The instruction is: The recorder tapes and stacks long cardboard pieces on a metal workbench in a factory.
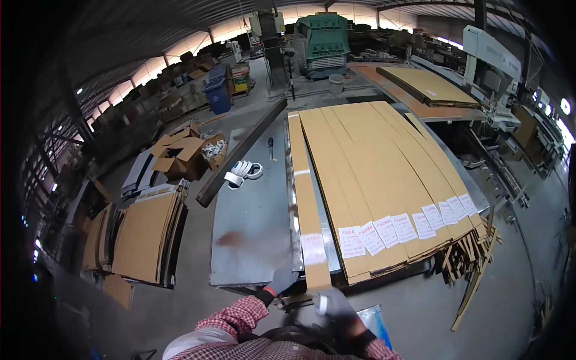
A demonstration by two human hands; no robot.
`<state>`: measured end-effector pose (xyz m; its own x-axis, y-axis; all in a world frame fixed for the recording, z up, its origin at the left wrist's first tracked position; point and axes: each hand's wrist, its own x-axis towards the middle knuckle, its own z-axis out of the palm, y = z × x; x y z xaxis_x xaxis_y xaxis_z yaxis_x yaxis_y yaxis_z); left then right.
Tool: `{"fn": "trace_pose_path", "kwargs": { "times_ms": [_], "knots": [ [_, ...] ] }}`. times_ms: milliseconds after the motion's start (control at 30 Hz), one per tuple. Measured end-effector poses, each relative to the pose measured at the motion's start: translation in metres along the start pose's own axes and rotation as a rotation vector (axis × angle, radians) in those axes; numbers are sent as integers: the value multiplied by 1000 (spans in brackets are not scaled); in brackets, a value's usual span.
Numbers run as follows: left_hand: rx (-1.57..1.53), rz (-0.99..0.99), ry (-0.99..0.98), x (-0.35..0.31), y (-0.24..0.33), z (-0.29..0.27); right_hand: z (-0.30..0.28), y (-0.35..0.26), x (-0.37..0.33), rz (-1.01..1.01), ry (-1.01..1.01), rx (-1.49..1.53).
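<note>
At the far left, brown boards [144,243] stand stacked on the floor, leaning together. Behind them sits an open box [180,157], its flaps spread, and farther off a blue bin [218,96]. Next comes a dark beam [243,153], running slantwise along the left side of a grey desk [261,207]. On the desk lie several white tape rolls [243,173] bunched together, with a knife [270,147] beyond them and a brown stain nearer the person.

The gloved left hand [284,279] is at the desk's near edge, just left of a long, narrow cardboard strip [306,204]; how far its grip is closed I cannot tell. The strip lies lengthwise between the bare desk top and a wide stack, with white bands across it and a pale label near its close end. At that end the gloved right hand [339,307], blurred, has its grip around a white roll [322,305].

Rightward, the wide stack [372,168] of brown sheets carries a row of printed papers [404,227] along its near edge. Beyond its near right corner, thin offcuts [471,255] hang in a tangle.
</note>
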<state>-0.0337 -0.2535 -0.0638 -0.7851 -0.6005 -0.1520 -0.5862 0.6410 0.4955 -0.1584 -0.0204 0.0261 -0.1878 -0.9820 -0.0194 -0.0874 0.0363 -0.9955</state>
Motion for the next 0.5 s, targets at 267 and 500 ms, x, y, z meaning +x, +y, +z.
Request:
{"fn": "trace_pose_path", "kwargs": {
  "times_ms": [267,500],
  "knots": [
    [137,168,222,66,45,-6,-34,4,-17,200,-18,710],
    [-1287,-270,-142,50,48,56,-116,115,-217,526,1052,-206]
  ]
}}
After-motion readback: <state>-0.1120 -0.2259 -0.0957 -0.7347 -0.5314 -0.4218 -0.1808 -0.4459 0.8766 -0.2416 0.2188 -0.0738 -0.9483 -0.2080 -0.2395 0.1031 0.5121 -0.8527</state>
